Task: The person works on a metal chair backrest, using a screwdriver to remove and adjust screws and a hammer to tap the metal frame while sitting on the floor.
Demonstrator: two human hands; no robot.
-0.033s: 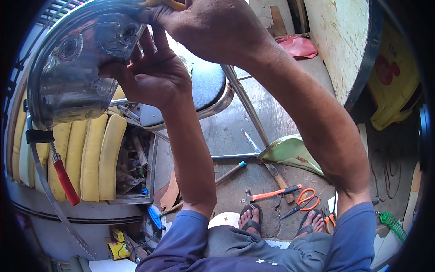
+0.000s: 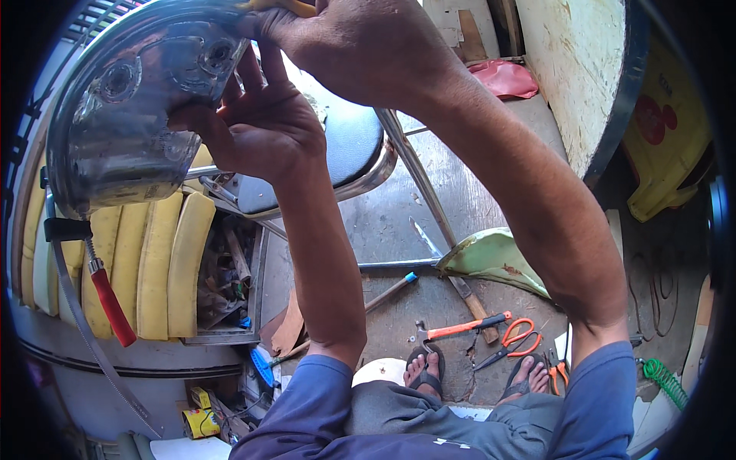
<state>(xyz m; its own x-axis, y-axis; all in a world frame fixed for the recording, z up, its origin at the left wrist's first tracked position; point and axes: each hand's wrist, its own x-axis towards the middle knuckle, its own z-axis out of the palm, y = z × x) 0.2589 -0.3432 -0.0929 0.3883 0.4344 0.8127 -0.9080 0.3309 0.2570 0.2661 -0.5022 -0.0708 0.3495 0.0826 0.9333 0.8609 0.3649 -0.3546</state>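
Note:
A curved, glossy clear-grey piece (image 2: 130, 146) with two round recesses fills the upper left. My left hand (image 2: 261, 134) holds it from below, thumb against its underside and fingers raised along its right side. My right hand (image 2: 337, 46) is closed at the piece's upper right edge, beside a small yellowish item (image 2: 291, 8) that is partly hidden. A bar clamp with a red handle (image 2: 111, 303) hangs just below the piece's lower left edge. A dark padded chair seat (image 2: 356, 146) is behind my hands.
Yellow foam strips (image 2: 188, 261) lie at left. On the floor are a hammer (image 2: 460, 326), orange scissors (image 2: 517, 337), pliers (image 2: 560, 376), a pole (image 2: 391, 291) and a pale green sheet (image 2: 491, 253). A white panel (image 2: 575, 92) and yellow plastic piece (image 2: 659, 169) stand at right.

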